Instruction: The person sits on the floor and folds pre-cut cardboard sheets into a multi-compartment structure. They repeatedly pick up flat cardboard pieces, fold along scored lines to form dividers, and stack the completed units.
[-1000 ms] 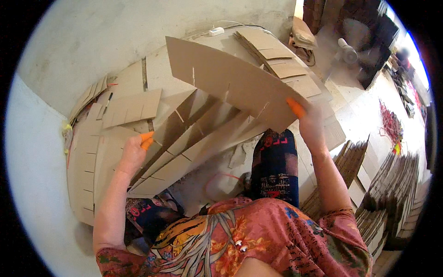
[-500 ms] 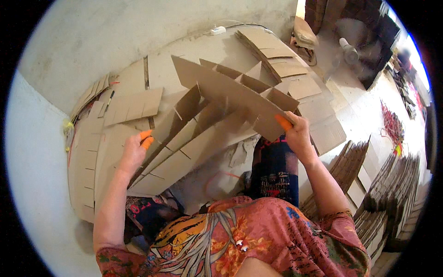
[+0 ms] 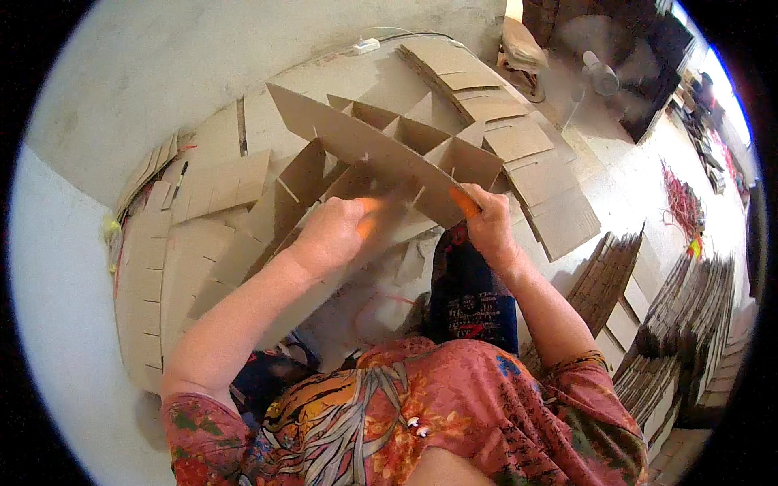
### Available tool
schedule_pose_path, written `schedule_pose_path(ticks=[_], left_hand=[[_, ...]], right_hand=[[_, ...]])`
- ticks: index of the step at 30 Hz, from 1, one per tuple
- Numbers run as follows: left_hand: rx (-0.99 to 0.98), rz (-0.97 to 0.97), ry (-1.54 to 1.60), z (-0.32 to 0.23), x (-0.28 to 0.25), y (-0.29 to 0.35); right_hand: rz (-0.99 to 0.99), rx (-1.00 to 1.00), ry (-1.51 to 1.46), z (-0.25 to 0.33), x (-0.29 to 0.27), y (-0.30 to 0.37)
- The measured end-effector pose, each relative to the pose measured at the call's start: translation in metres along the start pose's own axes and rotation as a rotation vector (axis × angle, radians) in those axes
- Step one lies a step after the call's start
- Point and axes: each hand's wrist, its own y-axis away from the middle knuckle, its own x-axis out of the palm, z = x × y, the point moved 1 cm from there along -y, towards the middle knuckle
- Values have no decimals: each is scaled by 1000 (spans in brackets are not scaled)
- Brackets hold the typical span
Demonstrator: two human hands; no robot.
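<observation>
The right hand (image 3: 490, 224) pinches the near right end of a cardboard strip (image 3: 365, 151), which slants across upright crosspieces (image 3: 474, 162). The left hand (image 3: 334, 232) is near, left of it; whether it grips anything, I cannot tell. Flat sheets (image 3: 519, 139) lie far right.

The single view is taken from the wearer's head by a wide fisheye camera, the left unit of a side-by-side pair. It faces steeply down and forward. The floral shirt (image 3: 454, 389) fills the near centre, close below the lens; the left hand (image 3: 334, 231) and right hand (image 3: 489, 220) fall mid-view. Coverage reaches the wall (image 3: 284, 49) at far left and the fan (image 3: 600, 74) at far right. Straight edges bend toward the dark, rounded rim.
</observation>
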Motion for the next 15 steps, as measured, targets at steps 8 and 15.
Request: schedule_pose_path(ticks=[8, 15], left_hand=[[26, 43, 145, -13, 9, 1], [74, -38, 235, -9, 10, 2]], right_hand=[[17, 35, -61, 6, -5, -10], [67, 64, -22, -32, -9, 16]])
